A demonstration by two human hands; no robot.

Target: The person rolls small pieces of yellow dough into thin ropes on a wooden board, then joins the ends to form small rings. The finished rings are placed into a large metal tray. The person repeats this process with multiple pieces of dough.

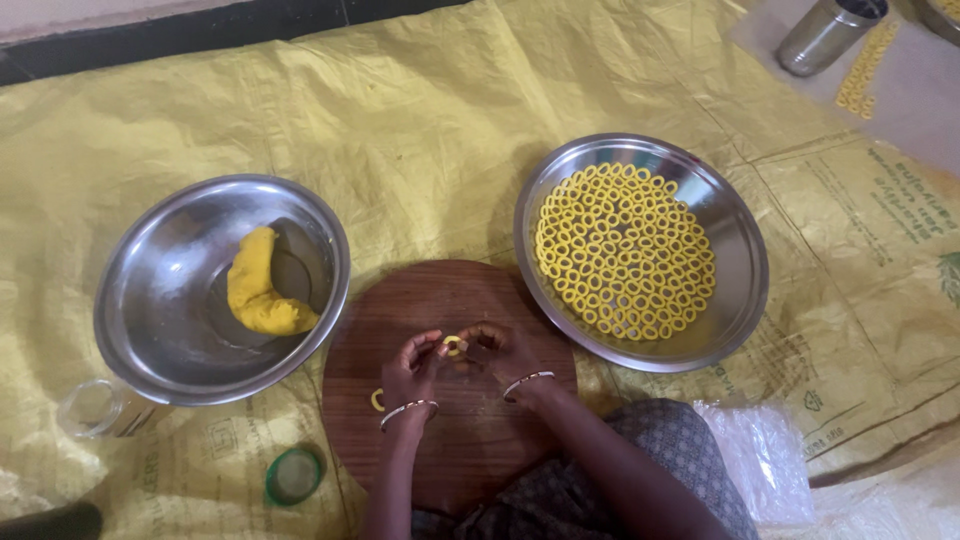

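We see both hands over a round wooden board point(450, 400) on a yellow sheet point(420, 130). The left hand point(412, 372) and right hand point(500, 352) pinch one small dough ring point(453, 346) between their fingers. A bowl point(160, 330) of dough point(262, 292) sits left, a tray point(735, 290) of rings point(625, 250) right.

two steel bowls point(222, 290) point(640, 250), one round board point(450, 385), one dough lump point(262, 285), one steel cup point(825, 35), one green lid point(294, 475), one glass point(90, 408), two hands point(412, 372) point(502, 352), rings point(625, 250) too many to count.
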